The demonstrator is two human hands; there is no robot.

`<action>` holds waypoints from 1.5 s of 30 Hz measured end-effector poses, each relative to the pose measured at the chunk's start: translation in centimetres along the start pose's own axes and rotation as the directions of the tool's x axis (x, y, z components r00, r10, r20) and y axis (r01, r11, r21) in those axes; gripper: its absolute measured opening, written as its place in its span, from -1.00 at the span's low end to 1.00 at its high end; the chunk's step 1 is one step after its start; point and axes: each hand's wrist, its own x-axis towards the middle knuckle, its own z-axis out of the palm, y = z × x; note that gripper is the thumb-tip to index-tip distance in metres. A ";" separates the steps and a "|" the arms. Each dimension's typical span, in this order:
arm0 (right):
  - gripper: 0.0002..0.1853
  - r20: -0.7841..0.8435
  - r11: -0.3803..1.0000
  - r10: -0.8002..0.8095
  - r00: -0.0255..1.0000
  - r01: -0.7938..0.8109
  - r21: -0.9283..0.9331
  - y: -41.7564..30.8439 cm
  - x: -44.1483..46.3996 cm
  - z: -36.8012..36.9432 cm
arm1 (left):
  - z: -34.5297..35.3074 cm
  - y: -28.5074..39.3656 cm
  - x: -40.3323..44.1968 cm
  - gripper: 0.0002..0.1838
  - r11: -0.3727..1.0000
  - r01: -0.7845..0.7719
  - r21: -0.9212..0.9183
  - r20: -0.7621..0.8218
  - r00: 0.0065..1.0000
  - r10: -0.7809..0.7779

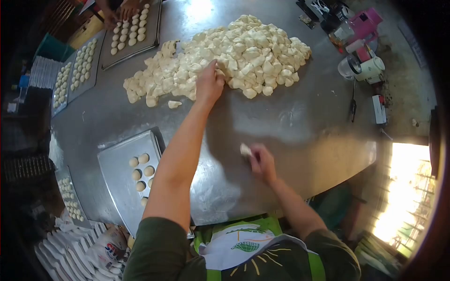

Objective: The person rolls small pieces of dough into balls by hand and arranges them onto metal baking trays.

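Note:
A large heap of cut dough pieces [255, 51] lies across the far side of the metal table. My left hand [209, 85] reaches to the near edge of this heap, fingers curled round a dough piece [220, 73]. Closer to my body, my right hand [263, 163] pinches a small piece of dough [245, 150] just above the tabletop. One loose dough piece [174, 104] sits apart, left of my left hand. Several round dough balls [149, 171] rest on a metal tray [119, 164] beside my left forearm, which covers part of it.
At the far left, another person's hands [129, 8] work over a tray of dough balls [133, 30]. More filled trays [84, 65] line the left edge. A pink jug [365, 23], a blender [370, 69] and a dark-handled tool [353, 105] stand or lie at the right.

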 end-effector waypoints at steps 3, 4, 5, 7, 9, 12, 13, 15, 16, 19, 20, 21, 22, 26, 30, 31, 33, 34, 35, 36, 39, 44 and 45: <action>-0.81 -0.018 0.945 0.317 0.948 -0.314 0.088 -2.5 -9.8 -2.1 | -5.3 3.5 -9.0 -0.60 0.980 -0.084 -0.182 0.062 0.993 0.097; -0.81 -0.044 0.943 0.323 0.945 -0.318 0.099 -2.6 -12.1 -2.7 | -6.9 3.8 -13.6 -0.64 0.970 -0.144 -0.198 0.031 0.988 0.153; -0.78 -0.101 0.978 0.208 0.973 -0.207 0.024 -2.4 -13.7 -3.4 | -8.3 3.8 -18.4 -0.67 0.994 0.011 -0.109 0.146 0.989 0.005; -0.75 -0.161 0.994 0.066 0.985 -0.078 -0.070 -2.1 -13.9 -3.8 | -9.8 1.8 -27.4 -0.75 0.997 0.001 0.074 0.311 0.950 -0.024; -0.74 0.148 0.755 -0.094 0.984 0.168 -0.633 -1.6 -12.6 -3.1 | -9.7 -0.8 -30.4 -0.78 0.968 -0.123 0.221 0.299 0.953 0.053; -0.76 -0.032 0.669 -0.357 0.933 0.232 -0.706 0.0 -2.9 -0.1 | -8.0 -2.9 -28.0 -0.79 0.887 -0.242 0.394 0.119 0.970 0.212; -0.78 -0.047 0.728 -0.327 0.944 0.220 -0.649 -0.8 1.1 0.9 | -6.6 -3.2 -25.5 -0.78 0.901 -0.190 0.390 0.100 0.981 0.164; -0.81 -0.048 0.787 -0.284 0.958 0.205 -0.582 -2.5 3.9 4.0 | -5.0 -2.1 -24.7 -0.76 0.912 -0.126 0.391 0.086 0.991 0.100; -0.82 -0.056 0.817 -0.217 0.975 0.150 -0.557 -3.2 5.0 5.5 | -4.3 -0.8 -24.0 -0.74 0.925 -0.082 0.370 0.097 0.994 0.049; -0.85 0.049 0.839 -0.199 0.979 0.196 -0.507 -1.5 1.9 7.4 | -4.7 -0.5 -26.7 -0.72 0.948 -0.158 0.274 0.146 0.982 0.122; -0.85 0.158 0.835 -0.244 0.957 0.290 -0.467 -0.7 1.1 7.3 | -4.8 -0.9 -28.1 -0.73 0.940 -0.275 0.201 0.179 0.954 0.241; -0.85 0.162 0.835 -0.247 0.955 0.295 -0.465 -0.4 1.7 6.0 | -5.8 -2.1 -28.8 -0.73 0.941 -0.271 0.204 0.176 0.955 0.237; -0.85 0.257 0.766 -0.210 0.943 0.322 -0.556 -0.2 2.6 3.9 | -7.4 -4.1 -28.7 -0.74 0.911 -0.293 0.289 0.197 0.950 0.243; -0.86 0.256 0.730 -0.223 0.941 0.335 -0.595 -1.9 9.1 1.7 | -8.0 -4.7 -21.0 -0.79 0.897 -0.194 0.398 0.142 0.979 0.148; -0.87 0.110 0.858 -0.207 0.972 0.234 -0.457 -0.9 11.6 7.1 | -3.4 -2.4 -18.1 -0.78 0.928 0.025 0.371 0.075 0.996 -0.056; -0.87 0.127 0.864 -0.167 0.978 0.208 -0.460 -0.7 12.6 7.8 | -3.1 -1.9 -20.0 -0.78 0.945 -0.046 0.325 0.170 0.985 -0.010; -0.86 0.248 0.824 -0.349 0.904 0.422 -0.379 -0.6 10.0 5.9 | -3.7 -2.4 -23.2 -0.79 0.954 -0.103 0.281 0.258 0.966 0.029; -0.85 0.346 0.751 -0.501 0.793 0.597 -0.283 -0.4 8.5 4.7 | -5.3 -3.5 -25.3 -0.79 0.929 -0.182 0.321 0.216 0.970 0.115; -0.85 0.353 0.750 -0.505 0.788 0.603 -0.273 0.4 9.2 3.6 | -6.4 -4.4 -26.0 -0.79 0.895 -0.259 0.364 0.172 0.963 0.209; -0.85 0.288 0.700 -0.505 0.814 0.581 -0.415 1.3 10.6 2.8 | -7.1 -5.0 -24.6 -0.79 0.894 -0.253 0.370 0.165 0.965 0.205; -0.85 0.184 0.744 -0.390 0.902 0.426 -0.514 0.1 16.4 4.0 | -7.2 -6.3 -17.8 -0.81 0.898 -0.089 0.430 0.011 0.996 0.094; -0.84 0.054 0.868 -0.260 0.964 0.258 -0.424 -2.1 19.0 6.8 | -4.3 -3.0 -13.4 -0.85 0.925 0.065 0.375 0.151 0.980 -0.130; -0.82 0.126 0.873 -0.110 0.986 0.157 -0.462 -1.6 17.3 6.7 | -5.0 -2.8 -15.1 -0.85 0.922 0.084 0.377 0.142 0.979 -0.147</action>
